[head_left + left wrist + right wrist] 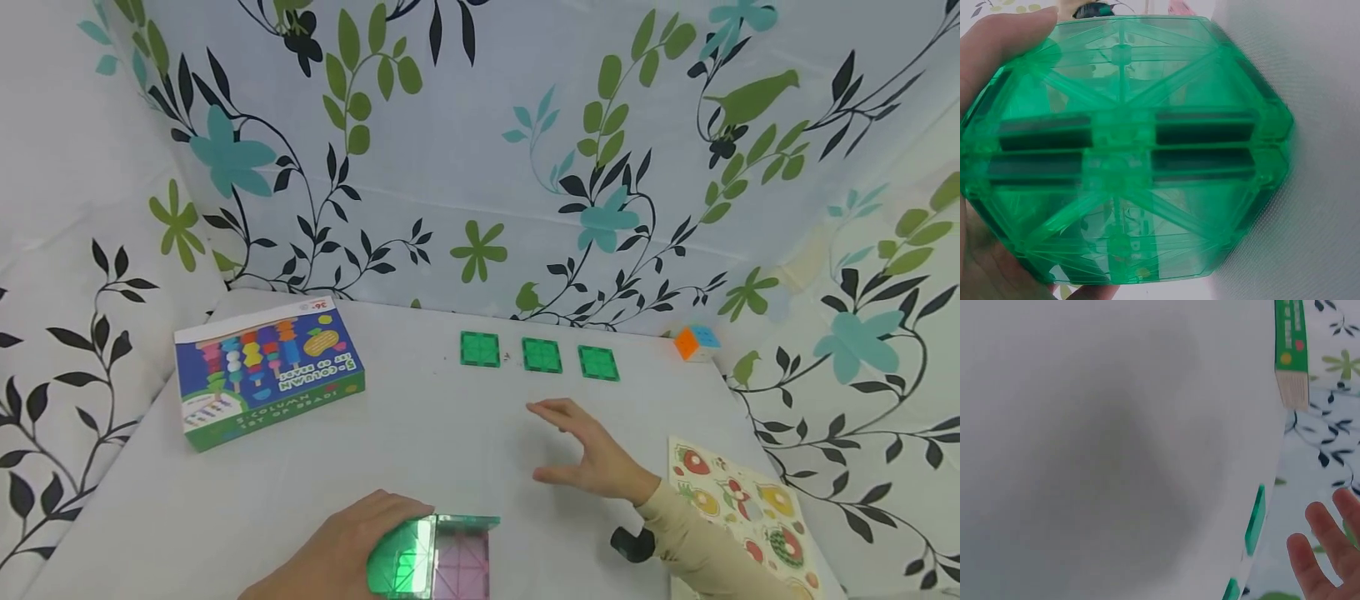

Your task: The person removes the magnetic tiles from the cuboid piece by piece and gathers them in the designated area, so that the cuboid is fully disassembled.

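Note:
At the table's near edge, my left hand (337, 546) grips green magnetic tiles (401, 558) that stand joined at a corner. Another green tile (468, 522) stands along the far side, and a pink tile (461, 567) shows between them. From the left wrist view, two see-through green tiles (1122, 150) meet along an edge, thumb on one side and fingers on the other. My right hand (600, 458) hovers over the table with thumb and fingers spread apart, holding nothing. Beyond it lie three flat square green tiles (542, 355) in a row.
A boxed bead set (270, 367) lies at the back left. A small toy cube (697, 342) sits at the back right corner. On the right is a sheet with fruit pictures (738, 500), partly under the right sleeve. Patterned cloth (480, 167) hangs behind the table.

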Action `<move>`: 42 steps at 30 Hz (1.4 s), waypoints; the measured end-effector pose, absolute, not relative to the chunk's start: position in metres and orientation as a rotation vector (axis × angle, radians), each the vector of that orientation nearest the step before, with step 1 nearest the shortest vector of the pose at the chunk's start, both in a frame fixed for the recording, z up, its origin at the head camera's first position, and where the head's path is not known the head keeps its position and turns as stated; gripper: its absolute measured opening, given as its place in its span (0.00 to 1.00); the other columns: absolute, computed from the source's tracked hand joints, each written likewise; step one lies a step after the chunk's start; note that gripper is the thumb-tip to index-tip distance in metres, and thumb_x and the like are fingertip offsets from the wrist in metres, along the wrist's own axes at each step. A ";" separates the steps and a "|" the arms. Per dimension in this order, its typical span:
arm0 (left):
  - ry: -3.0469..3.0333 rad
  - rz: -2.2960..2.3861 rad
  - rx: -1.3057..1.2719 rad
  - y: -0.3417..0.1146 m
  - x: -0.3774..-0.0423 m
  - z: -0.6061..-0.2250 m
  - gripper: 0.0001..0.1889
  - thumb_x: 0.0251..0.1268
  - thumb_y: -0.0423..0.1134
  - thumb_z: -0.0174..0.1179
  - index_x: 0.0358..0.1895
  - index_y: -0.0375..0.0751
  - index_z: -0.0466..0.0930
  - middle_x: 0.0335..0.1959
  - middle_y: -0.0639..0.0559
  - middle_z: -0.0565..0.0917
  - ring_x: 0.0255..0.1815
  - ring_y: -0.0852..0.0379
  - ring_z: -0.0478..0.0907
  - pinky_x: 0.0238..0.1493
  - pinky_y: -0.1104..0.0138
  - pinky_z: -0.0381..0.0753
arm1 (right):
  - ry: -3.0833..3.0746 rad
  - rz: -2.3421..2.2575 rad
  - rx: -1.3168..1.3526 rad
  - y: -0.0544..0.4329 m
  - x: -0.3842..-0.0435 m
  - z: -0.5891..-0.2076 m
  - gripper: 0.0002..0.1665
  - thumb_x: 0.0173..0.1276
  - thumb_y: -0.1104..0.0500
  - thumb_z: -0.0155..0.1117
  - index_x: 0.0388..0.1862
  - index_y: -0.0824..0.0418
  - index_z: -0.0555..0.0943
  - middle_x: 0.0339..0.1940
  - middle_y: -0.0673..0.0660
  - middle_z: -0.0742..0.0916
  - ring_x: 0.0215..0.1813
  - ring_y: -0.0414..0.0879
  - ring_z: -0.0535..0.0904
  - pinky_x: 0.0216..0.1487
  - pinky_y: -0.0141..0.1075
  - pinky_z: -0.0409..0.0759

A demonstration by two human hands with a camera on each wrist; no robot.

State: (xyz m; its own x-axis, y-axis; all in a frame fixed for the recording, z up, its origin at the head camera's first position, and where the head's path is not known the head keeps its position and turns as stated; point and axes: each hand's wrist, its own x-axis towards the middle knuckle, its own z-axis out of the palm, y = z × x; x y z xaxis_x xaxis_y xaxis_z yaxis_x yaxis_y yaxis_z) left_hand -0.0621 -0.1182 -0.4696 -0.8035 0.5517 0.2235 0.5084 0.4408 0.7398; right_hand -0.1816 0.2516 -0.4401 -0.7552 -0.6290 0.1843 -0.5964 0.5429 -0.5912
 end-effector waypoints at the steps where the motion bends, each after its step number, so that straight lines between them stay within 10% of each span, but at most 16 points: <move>1: 2.621 1.319 0.959 -0.118 -0.062 -0.470 0.44 0.43 0.72 0.75 0.66 0.58 0.75 0.58 0.71 0.79 0.55 0.69 0.75 0.49 0.69 0.85 | 2.689 -1.033 -1.119 0.244 -0.172 -0.441 0.51 0.56 0.50 0.83 0.78 0.47 0.68 0.71 0.51 0.77 0.70 0.48 0.75 0.65 0.51 0.81; 16: 2.613 1.343 0.991 -0.119 -0.063 -0.472 0.44 0.45 0.69 0.76 0.68 0.64 0.71 0.58 0.69 0.79 0.54 0.69 0.75 0.48 0.70 0.85 | 2.496 -1.084 -1.837 0.182 -0.114 -0.478 0.34 0.63 0.64 0.76 0.68 0.62 0.78 0.55 0.53 0.88 0.51 0.37 0.87 0.52 0.22 0.82; 42: 2.629 1.337 1.029 -0.119 -0.062 -0.473 0.43 0.46 0.70 0.75 0.67 0.62 0.72 0.57 0.68 0.80 0.54 0.68 0.75 0.47 0.70 0.85 | 2.673 -1.007 -1.958 0.176 -0.117 -0.482 0.30 0.60 0.67 0.76 0.62 0.56 0.84 0.45 0.48 0.91 0.39 0.31 0.85 0.44 0.14 0.77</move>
State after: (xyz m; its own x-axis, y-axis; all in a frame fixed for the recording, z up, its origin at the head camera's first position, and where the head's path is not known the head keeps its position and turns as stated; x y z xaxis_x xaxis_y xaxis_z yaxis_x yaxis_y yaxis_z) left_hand -0.0624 -0.1190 -0.4731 -0.7828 0.5619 0.2672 0.5469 0.4165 0.7263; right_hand -0.1165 0.1756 -0.4815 -0.3257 -0.7585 0.5645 -0.9424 0.2120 -0.2588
